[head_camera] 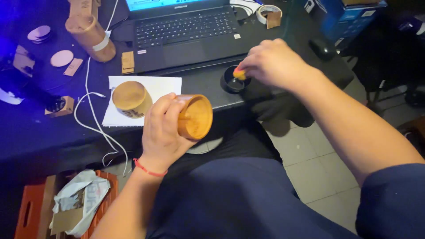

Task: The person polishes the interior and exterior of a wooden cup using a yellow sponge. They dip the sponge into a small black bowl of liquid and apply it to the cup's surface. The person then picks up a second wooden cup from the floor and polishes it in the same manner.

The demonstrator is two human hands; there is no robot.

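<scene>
Fingers of left hand (161, 128) curled firmly around small round wooden cup (195, 117), thumb over upper wall, cup tipped on its side, open mouth turned rightward and toward the camera. Held in the air above lap, just off the near edge of dark table (203, 84). Smooth, warm amber wood inside, faintly glossy, with thick rounded rim. Thin red bracelet (148, 169) around that wrist.

Fingertips of right hand (272, 62) pinched closed on small orange piece (239, 74), soft-looking, exact material hard to tell. Pressed down into small black round dish (233, 81) sitting on table near its front edge.

Second wooden cup (131, 98), same rounded cylinder shape, lying on its side on white paper sheet (159, 86), pale flat base facing up, just left of held cup. White cable (90, 117) looping across table and over its edge. Black laptop (186, 33) behind, keyboard matte. Tall wooden tube (90, 37) at upper left, banded with white tape, flat round wooden discs (61, 58) beside it. Roll of tape (267, 13) near top. Orange crate (31, 212) on floor, crumpled white bag inside.
</scene>
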